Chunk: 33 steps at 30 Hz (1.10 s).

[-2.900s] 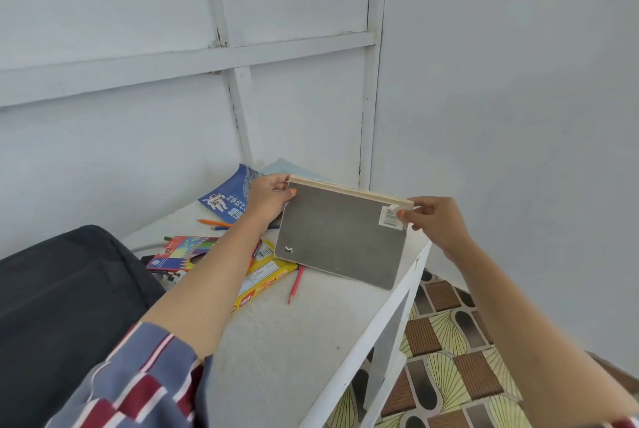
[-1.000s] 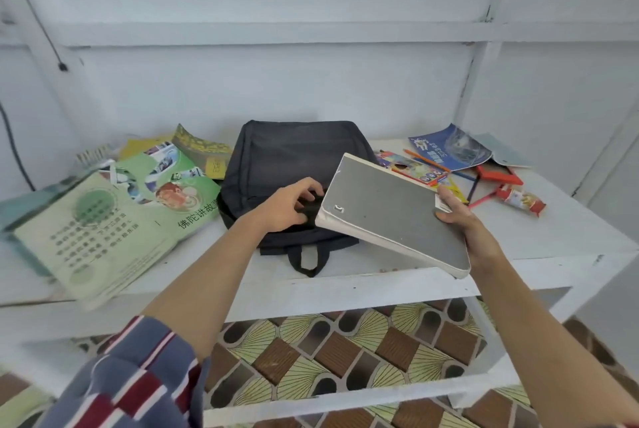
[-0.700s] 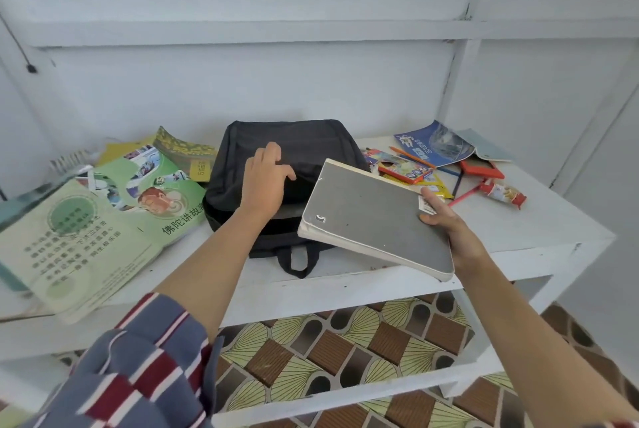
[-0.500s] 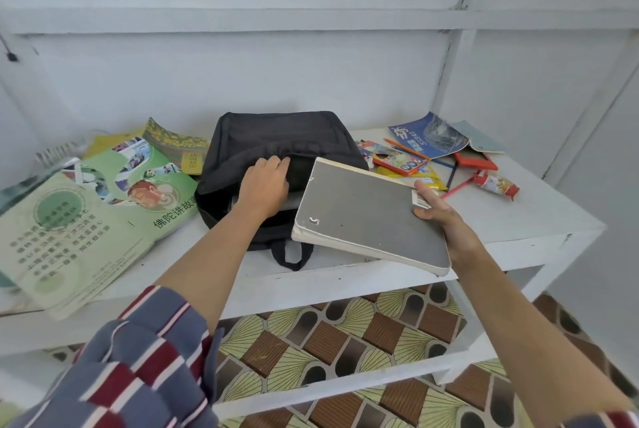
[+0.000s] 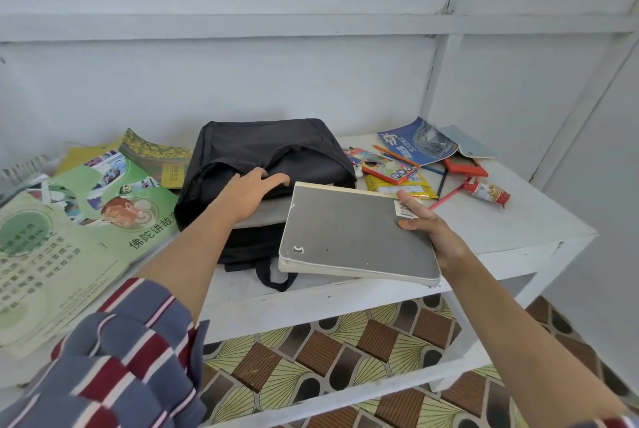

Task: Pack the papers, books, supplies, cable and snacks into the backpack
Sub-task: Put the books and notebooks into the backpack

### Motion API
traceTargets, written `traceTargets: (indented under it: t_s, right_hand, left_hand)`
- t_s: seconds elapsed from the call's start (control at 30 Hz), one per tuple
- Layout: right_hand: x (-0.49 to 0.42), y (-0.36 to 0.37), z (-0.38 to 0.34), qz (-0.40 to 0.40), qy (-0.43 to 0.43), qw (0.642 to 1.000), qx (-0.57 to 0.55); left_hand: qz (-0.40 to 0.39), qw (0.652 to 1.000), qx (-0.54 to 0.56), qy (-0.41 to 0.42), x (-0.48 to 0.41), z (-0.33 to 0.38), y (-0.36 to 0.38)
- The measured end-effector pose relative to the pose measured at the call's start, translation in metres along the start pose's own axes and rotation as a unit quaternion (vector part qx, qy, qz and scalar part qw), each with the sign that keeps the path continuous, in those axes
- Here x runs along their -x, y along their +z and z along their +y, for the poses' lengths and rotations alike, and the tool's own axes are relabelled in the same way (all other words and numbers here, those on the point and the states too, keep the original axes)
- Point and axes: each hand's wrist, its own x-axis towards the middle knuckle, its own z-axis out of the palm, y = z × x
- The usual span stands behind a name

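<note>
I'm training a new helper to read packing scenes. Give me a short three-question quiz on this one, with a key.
1. True or false: the right hand holds the grey notebook.
2. Which thing does the left hand touch? A) the blue booklet B) the backpack C) the snack packet
3. Fill in: the green magazine lies to the ______ of the backpack, as the person sees it.

Key: 1 true; 2 B; 3 left.
</note>
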Motion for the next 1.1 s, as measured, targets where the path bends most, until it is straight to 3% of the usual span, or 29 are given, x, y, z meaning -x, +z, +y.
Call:
traceTargets:
  t_s: [0.2,0.3,0.57,0.77,0.93,1.03,1.1]
  right_hand:
    - [-0.008,0.000,0.000,0.006,0.006,1.000,0.000]
    - [-0.012,0.003,0.001,0.010,0.008,1.000,-0.006]
    - [-0.031,0.023,0.006,0.048,-0.010,0.998,-0.029]
    - [-0.052,0.066,0.006,0.153,-0.081,0.980,-0.096]
    - [-0.069,0.121,0.031,0.287,-0.102,0.942,-0.140]
    - [-0.082,0.148,0.044,0.358,-0.112,0.923,-0.084]
    - [-0.087,0.159,0.045,0.350,-0.096,0.932,-0.024]
  left_hand:
    - [-0.017,0.997,0.010,-0.072,-0.011,-0.002,0.001]
    - [-0.041,0.997,0.029,-0.057,-0.014,-0.009,0.005]
    - [0.002,0.979,0.184,-0.087,-0.041,-0.029,-0.025]
    - [0.020,0.973,0.220,-0.071,-0.055,-0.038,-0.046]
    - [0.022,0.966,0.250,-0.064,-0.061,-0.043,-0.046]
    - [0.013,0.957,0.282,-0.069,-0.060,-0.047,-0.042]
    - [0.013,0.954,0.290,-0.070,-0.060,-0.050,-0.041]
